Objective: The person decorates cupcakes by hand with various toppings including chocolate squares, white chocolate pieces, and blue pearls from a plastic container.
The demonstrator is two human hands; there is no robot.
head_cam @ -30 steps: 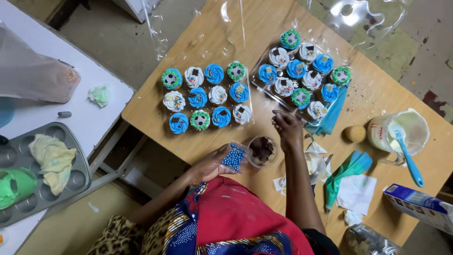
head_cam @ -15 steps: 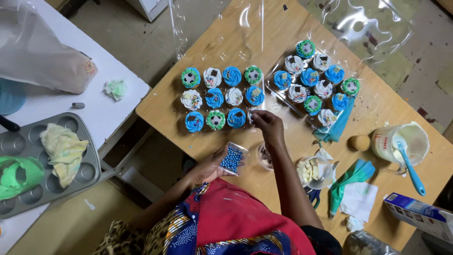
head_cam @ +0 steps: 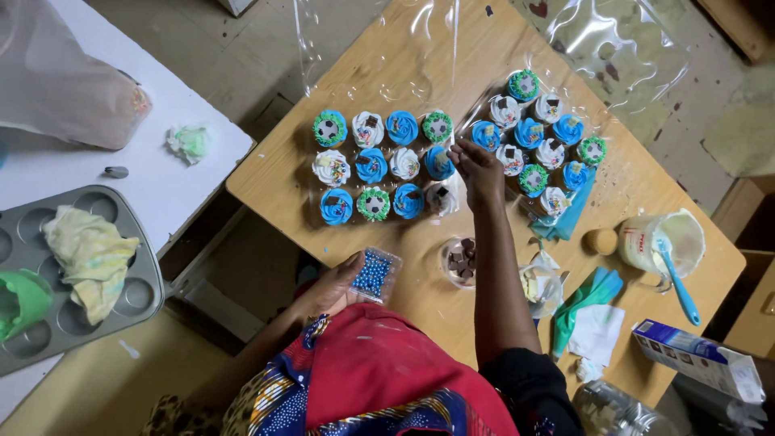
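Observation:
My right hand [head_cam: 478,169] reaches over the wooden table [head_cam: 404,56] with fingertips pinched just above a blue-frosted cupcake [head_cam: 440,161] in a block of several blue, white and green-rimmed cupcakes. What the fingers pinch is too small to tell. My left hand [head_cam: 335,284] holds a small clear tub of blue sprinkle balls [head_cam: 373,273] near the table's front edge. A second group of cupcakes [head_cam: 537,145] sits in a clear plastic tray to the right. A small clear cup of chocolate pieces [head_cam: 460,260] stands beside my right forearm.
A measuring jug with pale frosting and a blue spatula [head_cam: 670,246] stands at the right, with teal piping bags [head_cam: 589,295], a carton [head_cam: 698,359] and tissue. Left, a white table [head_cam: 161,186] holds a muffin tin [head_cam: 121,311] with a cloth, and a plastic bag [head_cam: 64,89].
My right hand has moved from the cup of chocolate pieces up to the blue cupcake in the left block. My left hand still holds the sprinkle tub.

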